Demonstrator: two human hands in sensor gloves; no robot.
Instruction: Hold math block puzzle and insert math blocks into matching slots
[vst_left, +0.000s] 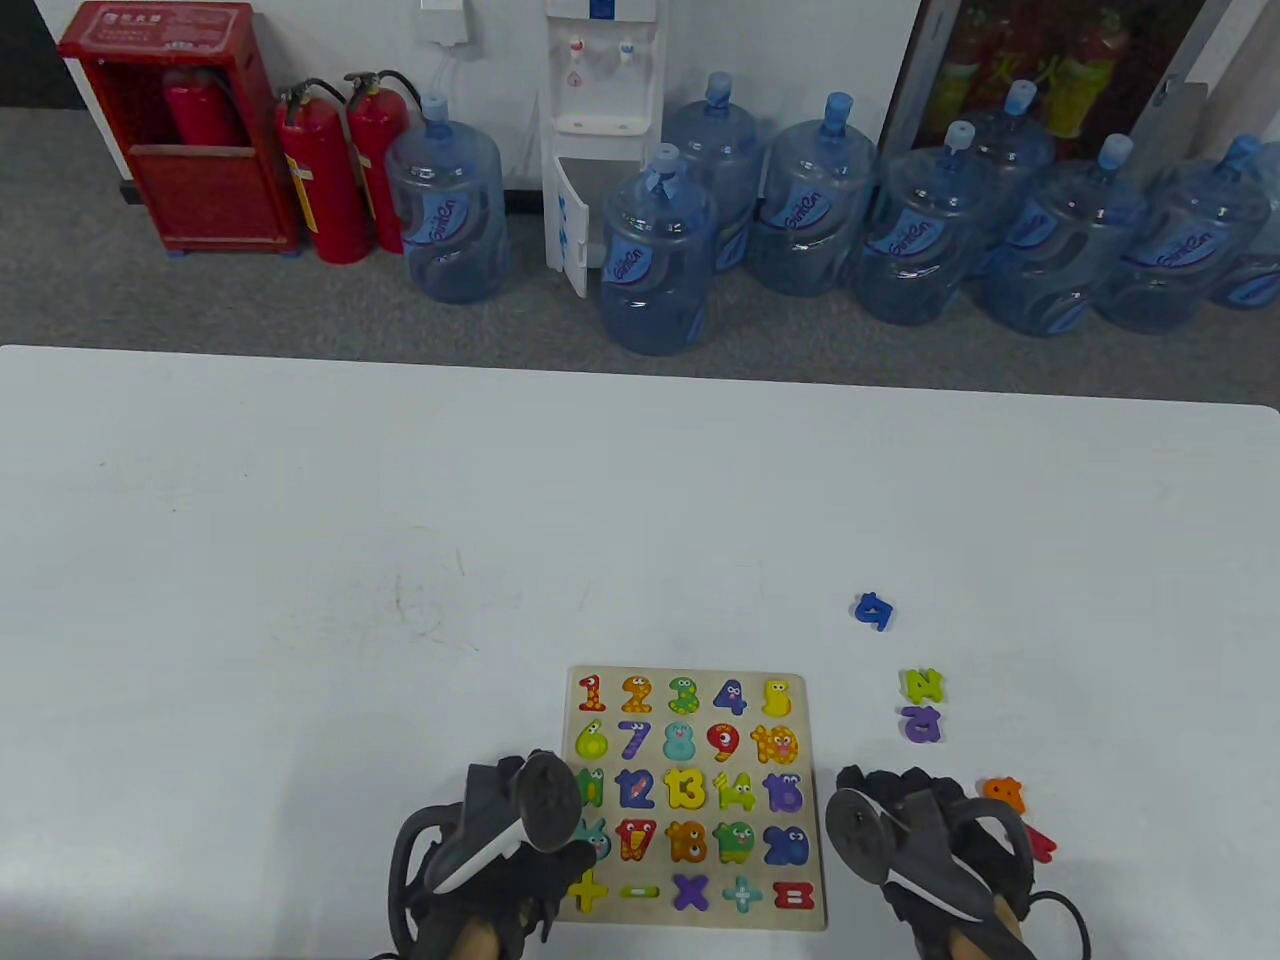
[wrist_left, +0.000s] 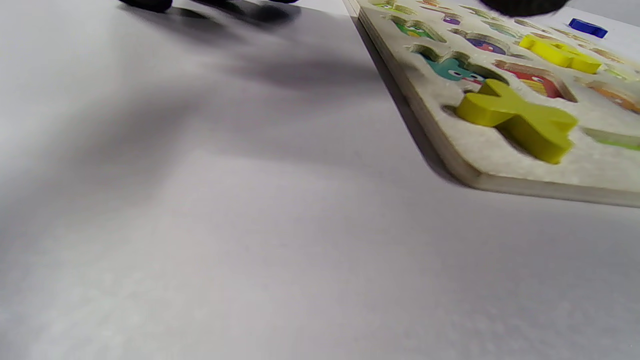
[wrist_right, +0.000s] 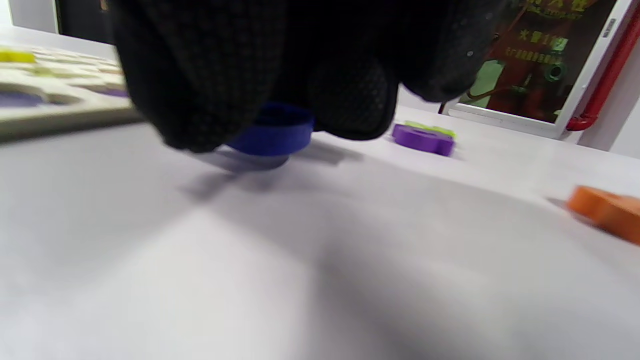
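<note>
My left hand (vst_left: 500, 850) rests on the puzzle board (vst_left: 815, 800) at its near-left corner; I can't tell its grip. My right hand (vst_left: 925, 850) pinches a blue block (wrist_right: 272, 132) just off the board's right edge. Yellow plus (wrist_left: 520, 117) sits tilted, half out of its slot. Loose blocks lie right: orange (vst_left: 1005, 793), purple (vst_left: 921, 723), green (vst_left: 922, 685), blue (vst_left: 874, 610). Far table open.

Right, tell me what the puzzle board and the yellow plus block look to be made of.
Board: probably wood or plywood; a pale, matte, slightly grainy face with a thick light edge and cut-out slots.

Plus block: likely painted wood, though plastic cannot be ruled out; a thick flat piece with an even yellow coat and a soft sheen, no grain showing.
</note>
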